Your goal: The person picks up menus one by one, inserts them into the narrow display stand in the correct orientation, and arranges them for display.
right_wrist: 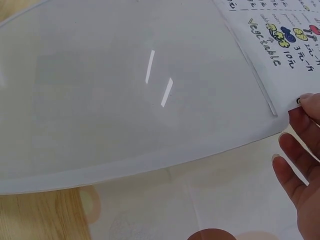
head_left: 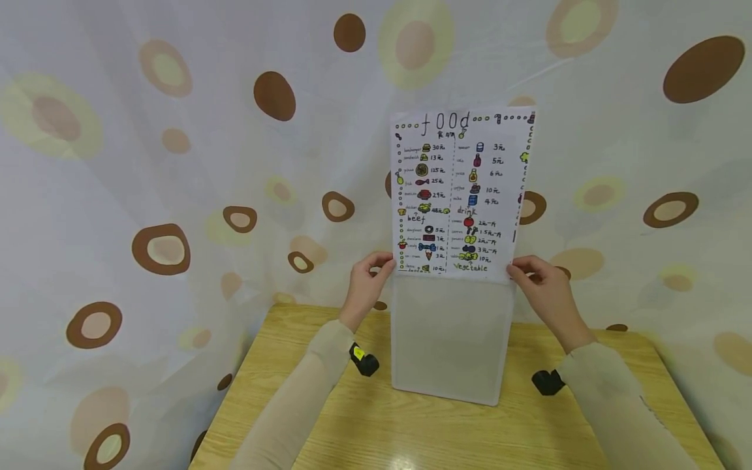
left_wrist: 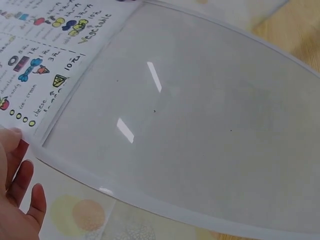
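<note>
Left hand [head_left: 367, 277]: fingertips pinch the left edge of the menu sheet [head_left: 461, 196] just above the mouth of the plastic sleeve [head_left: 449, 339]; in the left wrist view the remaining fingers [left_wrist: 22, 175] hang loose and spread beside the sleeve's border, holding nothing. Right hand [head_left: 540, 281]: thumb and forefinger pinch the sheet's right edge at the matching height, the other fingers [right_wrist: 292, 160] relaxed and apart next to the sleeve. A grip at both edges, level with each other, likely keeps the paper flat and square to the opening so it does not buckle. The sheet is hand-drawn, headed "food", with coloured icons and price columns; most of it stands upright above the sleeve, with only the bottom strip, near the word "Vegetable", lying inside the mouth. The sleeve is translucent and frosted with a paler border, its far end raised toward the hands and its near edge resting on the wooden table [head_left: 411, 437], which probably steadies it while both hands are on the paper. Two small black devices, left wrist camera [head_left: 364, 360] and right wrist camera [head_left: 548, 382], sit on the beige sleeves of the forearms. Behind the table hangs a pale curtain [head_left: 176, 163] printed with brown and yellow ovals.
</note>
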